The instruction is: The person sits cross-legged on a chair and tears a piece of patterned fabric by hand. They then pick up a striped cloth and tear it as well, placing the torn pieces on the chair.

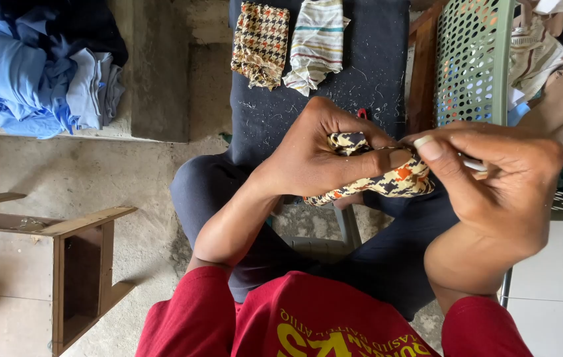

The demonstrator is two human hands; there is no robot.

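My left hand (318, 155) grips a small piece of houndstooth-patterned cloth (397, 185) in cream, black and orange, bunched in its fist above my lap. My right hand (493, 182) pinches the cloth's edge at the top with thumb and fingers, and a thin white tool (473, 164) shows between those fingers. Both hands meet over my dark trousers (228, 198). A bit of red (362, 114) peeks out behind my left hand; what it is cannot be told.
A dark cloth-covered surface (374, 59) ahead carries a houndstooth piece (260, 43) and a striped piece (316, 43). A green perforated plastic basket (470, 63) stands right, with clothes (559, 73) beyond. Blue fabric (23, 66) is piled left. A wooden stool (76, 264) stands lower left.
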